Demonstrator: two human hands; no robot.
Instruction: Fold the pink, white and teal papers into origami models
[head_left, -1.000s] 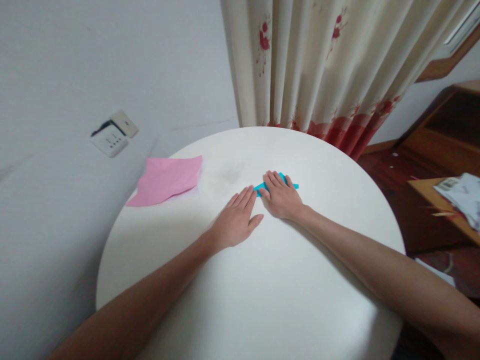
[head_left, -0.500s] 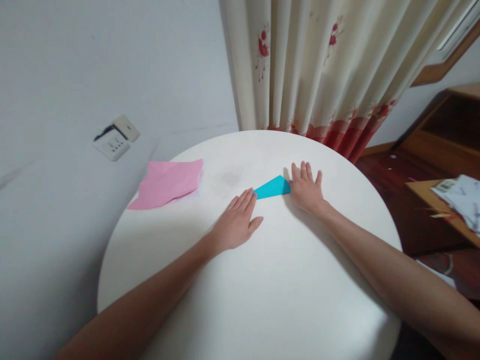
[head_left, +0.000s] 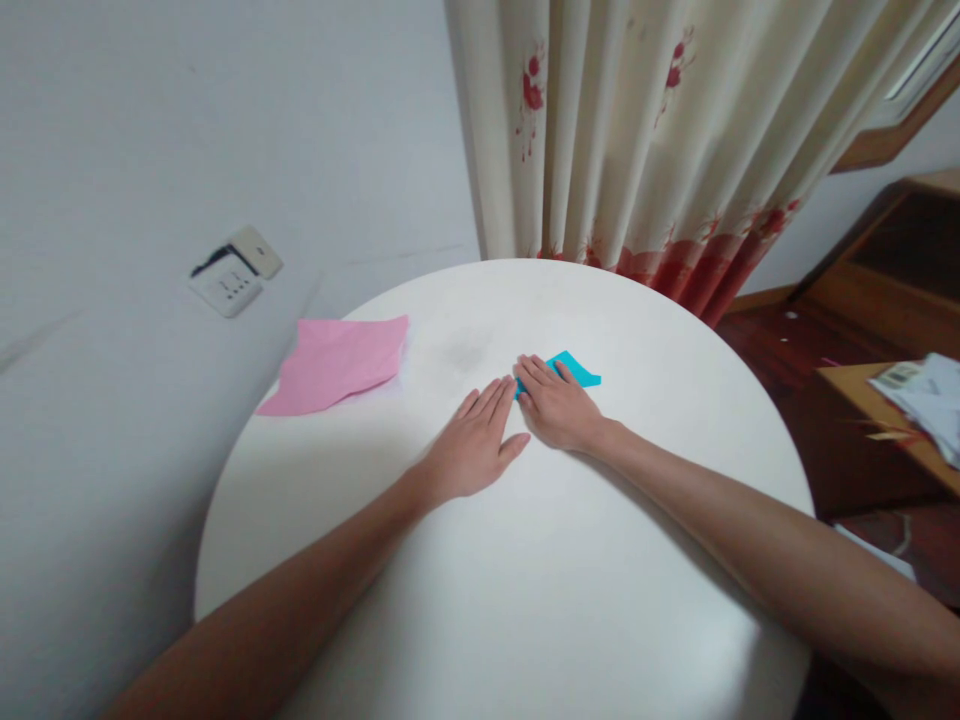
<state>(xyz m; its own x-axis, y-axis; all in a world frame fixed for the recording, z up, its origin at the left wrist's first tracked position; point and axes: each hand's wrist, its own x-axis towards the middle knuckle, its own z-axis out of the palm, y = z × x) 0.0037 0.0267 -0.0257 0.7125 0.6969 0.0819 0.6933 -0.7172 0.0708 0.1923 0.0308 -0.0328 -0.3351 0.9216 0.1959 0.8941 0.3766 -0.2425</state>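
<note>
A folded piece of blue paper [head_left: 574, 367] lies on the round white table [head_left: 540, 590], narrow toward the left and wider at its right end. My right hand [head_left: 556, 402] rests flat over the paper's middle and left part, fingers stretched out, hiding much of it. My left hand [head_left: 472, 445] lies flat just to the left, its fingertips at the paper's narrow end and its thumb held apart. The two hands' fingertips nearly meet.
A pink sheet [head_left: 337, 365] lies near the table's left edge. Behind are a wall with a socket [head_left: 227, 283] and a patterned curtain [head_left: 600, 150]. At right stands a wooden surface [head_left: 855, 385] with papers [head_left: 926, 400] on it.
My right hand has moved left from the paper's wide end onto its middle and left part. My left hand has stayed in place.
</note>
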